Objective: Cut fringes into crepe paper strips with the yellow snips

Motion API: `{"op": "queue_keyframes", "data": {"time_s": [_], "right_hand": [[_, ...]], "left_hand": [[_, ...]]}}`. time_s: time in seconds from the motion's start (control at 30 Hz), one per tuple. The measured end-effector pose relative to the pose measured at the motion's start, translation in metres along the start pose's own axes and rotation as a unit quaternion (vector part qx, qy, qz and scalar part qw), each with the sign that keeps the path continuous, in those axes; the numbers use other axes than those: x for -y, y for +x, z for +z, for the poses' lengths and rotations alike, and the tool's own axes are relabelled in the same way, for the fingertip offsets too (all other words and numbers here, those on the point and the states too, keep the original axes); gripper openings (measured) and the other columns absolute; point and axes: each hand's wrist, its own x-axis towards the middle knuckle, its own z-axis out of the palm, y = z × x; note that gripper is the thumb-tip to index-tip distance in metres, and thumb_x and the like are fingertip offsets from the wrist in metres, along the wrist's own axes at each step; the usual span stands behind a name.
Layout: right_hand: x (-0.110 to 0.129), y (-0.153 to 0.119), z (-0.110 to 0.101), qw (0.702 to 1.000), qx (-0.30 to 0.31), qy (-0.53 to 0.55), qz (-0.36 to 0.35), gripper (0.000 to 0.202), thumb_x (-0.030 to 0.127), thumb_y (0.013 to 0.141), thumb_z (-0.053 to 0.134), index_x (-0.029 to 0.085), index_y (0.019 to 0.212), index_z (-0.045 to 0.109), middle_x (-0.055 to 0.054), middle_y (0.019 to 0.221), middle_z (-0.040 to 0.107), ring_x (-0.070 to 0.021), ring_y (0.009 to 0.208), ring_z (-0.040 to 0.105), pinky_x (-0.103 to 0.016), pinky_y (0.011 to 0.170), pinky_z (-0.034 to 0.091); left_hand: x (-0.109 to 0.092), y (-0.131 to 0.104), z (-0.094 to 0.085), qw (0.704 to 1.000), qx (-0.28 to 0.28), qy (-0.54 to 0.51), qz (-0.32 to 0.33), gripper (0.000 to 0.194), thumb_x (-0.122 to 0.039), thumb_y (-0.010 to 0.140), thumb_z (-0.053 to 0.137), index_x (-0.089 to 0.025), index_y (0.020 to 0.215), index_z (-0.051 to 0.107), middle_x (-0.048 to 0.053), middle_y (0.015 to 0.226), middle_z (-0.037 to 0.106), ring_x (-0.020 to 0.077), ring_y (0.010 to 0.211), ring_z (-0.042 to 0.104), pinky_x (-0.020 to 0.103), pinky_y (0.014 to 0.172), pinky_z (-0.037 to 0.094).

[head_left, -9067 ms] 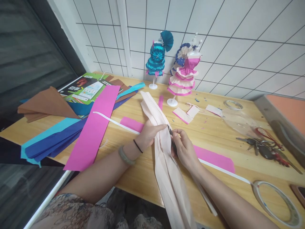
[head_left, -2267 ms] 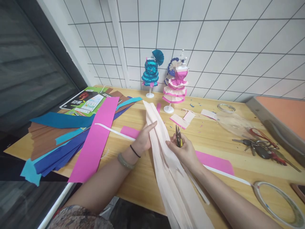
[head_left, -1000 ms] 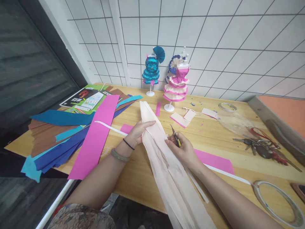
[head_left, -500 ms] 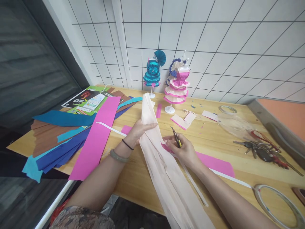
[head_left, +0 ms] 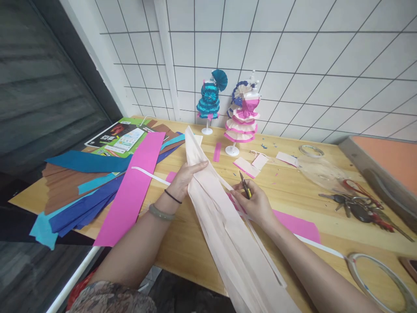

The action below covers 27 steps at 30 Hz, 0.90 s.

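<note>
From the head camera, the left hand (head_left: 185, 182) lies on a long band of pale pink crepe paper (head_left: 224, 230), fingers and thumb closed in a grip on its left edge. The paper runs from the desk (head_left: 293, 191) beyond that grip down past the near edge. Just right of it, the right hand (head_left: 256, 204) keeps its grip closed around small scissors (head_left: 244, 187), blades pointing away, and also touches the paper's right edge. A magenta strip (head_left: 293, 221) lies under that wrist. Two paper-dress figures (head_left: 241, 115) stand far beyond both hands.
</note>
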Motion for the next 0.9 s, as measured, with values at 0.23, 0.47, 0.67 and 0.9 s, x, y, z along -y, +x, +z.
{"op": "queue_keyframes", "data": {"time_s": [0.23, 0.47, 0.67, 0.9], "right_hand": [[0.006, 0.005, -0.011, 1.000, -0.024, -0.006, 0.007, 0.024, 0.039, 0.070, 0.060, 0.021, 0.074, 0.044, 0.000, 0.070, 0.059, -0.0104, 0.051, 0.044, -0.025, 0.052, 0.036], [-0.001, 0.003, -0.010, 0.998, -0.050, -0.026, -0.009, 0.027, 0.043, 0.073, 0.059, 0.019, 0.084, 0.052, -0.003, 0.088, 0.061, -0.0096, 0.052, 0.042, -0.026, 0.053, 0.036], [0.012, -0.008, -0.009, 0.998, 0.024, 0.009, -0.058, 0.029, 0.048, 0.080, 0.050, 0.019, 0.077, 0.054, -0.001, 0.071, 0.055, -0.0132, 0.065, 0.048, -0.025, 0.058, 0.037], [0.014, -0.006, -0.009, 0.978, 0.076, 0.167, 0.099, 0.044, 0.061, 0.080, 0.039, 0.020, 0.087, 0.052, 0.004, 0.052, 0.047, -0.0071, 0.035, 0.029, -0.022, 0.036, 0.015]], "left_hand": [[0.013, 0.006, -0.003, 1.000, -0.013, 0.004, -0.002, 0.029, -0.018, 0.058, 0.075, -0.010, 0.081, 0.061, 0.004, 0.068, 0.065, 0.0155, 0.059, 0.062, 0.029, 0.063, 0.052], [0.016, 0.008, -0.003, 0.999, -0.044, 0.014, 0.027, 0.035, -0.015, 0.057, 0.075, -0.011, 0.088, 0.060, 0.005, 0.073, 0.067, 0.0177, 0.063, 0.063, 0.032, 0.065, 0.053], [0.015, 0.009, -0.003, 0.998, -0.054, -0.002, 0.014, 0.029, -0.017, 0.057, 0.074, -0.010, 0.083, 0.061, 0.006, 0.069, 0.067, 0.0178, 0.062, 0.063, 0.032, 0.066, 0.053], [0.014, 0.009, -0.004, 0.998, -0.068, 0.009, 0.008, 0.033, -0.015, 0.054, 0.075, -0.010, 0.084, 0.061, 0.005, 0.069, 0.067, 0.0182, 0.062, 0.063, 0.033, 0.066, 0.053]]}}
